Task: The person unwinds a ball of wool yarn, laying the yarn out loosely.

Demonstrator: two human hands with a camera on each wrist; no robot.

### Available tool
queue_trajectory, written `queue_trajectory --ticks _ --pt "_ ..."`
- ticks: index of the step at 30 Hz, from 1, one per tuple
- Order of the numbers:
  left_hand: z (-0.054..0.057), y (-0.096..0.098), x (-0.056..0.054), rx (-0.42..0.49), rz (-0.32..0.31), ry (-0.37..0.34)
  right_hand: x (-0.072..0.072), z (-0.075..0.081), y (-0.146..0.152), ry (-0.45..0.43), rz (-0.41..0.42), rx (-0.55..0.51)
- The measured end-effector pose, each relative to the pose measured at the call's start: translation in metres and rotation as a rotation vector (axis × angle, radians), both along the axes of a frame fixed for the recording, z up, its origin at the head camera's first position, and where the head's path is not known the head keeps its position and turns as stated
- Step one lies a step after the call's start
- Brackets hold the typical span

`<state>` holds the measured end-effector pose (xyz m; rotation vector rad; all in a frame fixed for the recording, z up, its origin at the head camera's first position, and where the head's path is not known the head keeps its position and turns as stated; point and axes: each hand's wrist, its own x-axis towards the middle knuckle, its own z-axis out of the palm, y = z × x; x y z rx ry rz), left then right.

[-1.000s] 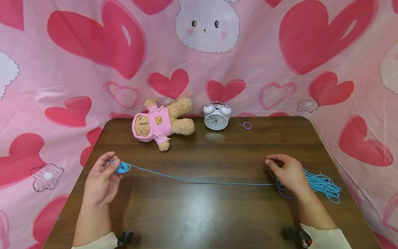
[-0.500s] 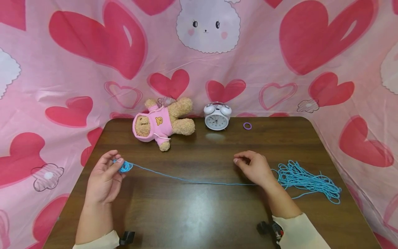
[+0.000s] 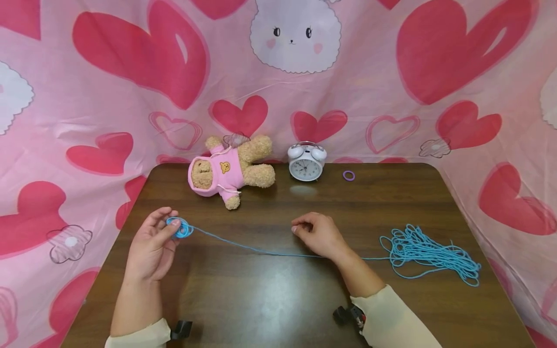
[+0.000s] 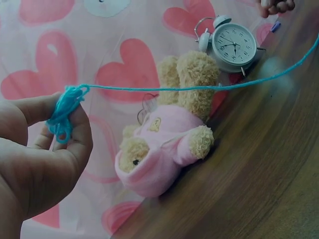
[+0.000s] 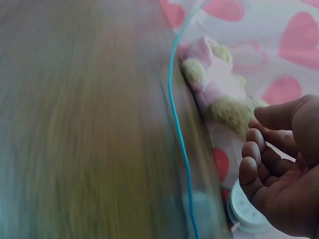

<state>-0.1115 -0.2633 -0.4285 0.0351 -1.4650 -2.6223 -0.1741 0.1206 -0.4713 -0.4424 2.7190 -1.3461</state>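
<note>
In the head view my left hand (image 3: pixel 150 253) pinches a small looped bundle of blue yarn (image 3: pixel 186 229) between thumb and fingers, above the table's left side. The left wrist view shows the bundle (image 4: pixel 67 107) at the fingertips and one strand (image 4: pixel 149 89) leading off to the right. That strand runs across to a loose pile of the same yarn (image 3: pixel 431 255) on the table's right. My right hand (image 3: pixel 320 236) hovers over the middle with fingers loosely bent. In the right wrist view nothing shows between its fingers (image 5: pixel 252 152), and the strand (image 5: pixel 172 94) passes apart from them.
A teddy bear (image 3: pixel 228 169) in a pink hoodie lies at the back left of the brown table (image 3: pixel 261 309). Beside it stand a white alarm clock (image 3: pixel 306 164) and a purple ring (image 3: pixel 348 176). A pink heart-patterned curtain (image 3: pixel 357 82) surrounds the table.
My right hand has moved left from the yarn pile to the table's middle, uncovering the pile. My left hand has shifted slightly right, still pinching the bundle.
</note>
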Motion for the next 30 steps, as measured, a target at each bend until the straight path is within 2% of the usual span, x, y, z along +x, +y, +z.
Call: queue_trajectory --ticks 8,13,20,25,30 --pt "0.001 0.003 0.000 0.030 -0.023 0.029 0.001 -0.004 -0.039 -0.007 0.115 -0.044" --pt "0.002 0.005 0.001 0.003 -0.043 0.030 0.004 -0.007 -0.061 -0.006 0.205 -0.073" --pt "0.003 0.009 0.002 -0.026 -0.058 0.017 0.007 -0.010 -0.088 0.002 0.302 -0.052" --pt "0.005 0.011 0.002 -0.026 -0.058 0.014 0.007 -0.009 -0.104 0.055 0.343 -0.051" --pt "0.005 0.013 0.002 -0.020 -0.065 0.026 0.006 -0.009 -0.117 0.063 0.348 -0.057"
